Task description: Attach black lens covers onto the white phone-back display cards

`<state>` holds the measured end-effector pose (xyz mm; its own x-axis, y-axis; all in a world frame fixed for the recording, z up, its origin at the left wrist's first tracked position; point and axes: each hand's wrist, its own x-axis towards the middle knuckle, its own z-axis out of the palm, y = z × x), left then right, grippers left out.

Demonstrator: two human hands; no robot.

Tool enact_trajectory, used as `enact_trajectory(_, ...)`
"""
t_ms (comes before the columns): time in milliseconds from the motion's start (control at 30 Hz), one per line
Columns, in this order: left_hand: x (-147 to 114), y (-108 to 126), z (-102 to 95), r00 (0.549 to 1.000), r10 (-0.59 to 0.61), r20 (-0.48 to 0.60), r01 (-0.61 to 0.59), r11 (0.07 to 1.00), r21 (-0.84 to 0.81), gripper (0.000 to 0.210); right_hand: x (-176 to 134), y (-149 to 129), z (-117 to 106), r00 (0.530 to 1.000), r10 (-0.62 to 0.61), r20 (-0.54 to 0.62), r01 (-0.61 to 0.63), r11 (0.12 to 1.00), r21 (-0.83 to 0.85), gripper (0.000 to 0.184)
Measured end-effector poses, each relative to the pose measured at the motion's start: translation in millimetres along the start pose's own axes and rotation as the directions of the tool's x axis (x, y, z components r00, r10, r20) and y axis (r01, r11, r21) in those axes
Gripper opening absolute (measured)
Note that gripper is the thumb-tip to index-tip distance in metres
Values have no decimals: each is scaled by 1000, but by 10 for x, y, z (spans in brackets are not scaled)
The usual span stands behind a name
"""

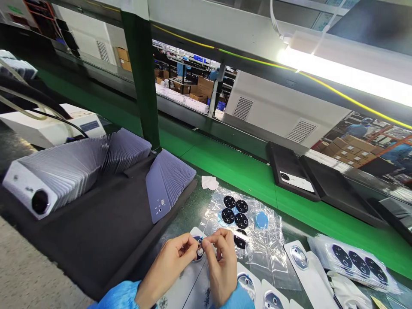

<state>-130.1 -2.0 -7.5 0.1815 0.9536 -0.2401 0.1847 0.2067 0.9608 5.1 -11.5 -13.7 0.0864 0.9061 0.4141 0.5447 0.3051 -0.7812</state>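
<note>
My left hand is closed in a pinch at the left edge of a dark round lens cover. From the right, my right hand pinches the same cover, its fingertips partly hiding it. Beneath both hands lies a white phone back panel, and the cover sits over its top end. Just beyond the hands, several black lens covers rest on a clear plastic sheet, beside a blue round film. More white panels with metallic round camera areas lie to the right of my right hand.
Fanned grey panels and a long row of panels stand on a black mat at left. A bag of lens covers lies at right. Black trays rest on the green ledge; a lamp hangs above.
</note>
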Motion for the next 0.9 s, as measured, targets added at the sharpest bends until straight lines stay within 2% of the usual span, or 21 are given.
enact_trajectory(100,-16,39,-42,999,22,-35,-21,999,45,31,18,27,-100,992,124,-5,-123,990,62,19)
enact_trajectory(200,-34,64,-90,992,69,-101,-56,991,124,29,-18,70,-207,986,167,13,-168,983,79,22)
enact_trajectory(300,-42,45,-114,983,137,-124,-107,969,223,30,-78,72,-263,980,200,15,-200,973,112,27)
enact_trajectory(467,-23,-29,-105,935,344,-91,-253,822,510,27,-183,4,-269,946,305,-108,-279,939,200,37)
enact_trajectory(667,-18,-13,-126,927,373,-29,-292,770,568,27,-266,88,-330,940,323,-111,-291,927,236,36)
enact_trajectory(900,-67,-92,-191,905,407,-122,-261,758,597,25,-293,150,-372,937,330,-113,-291,918,270,36)
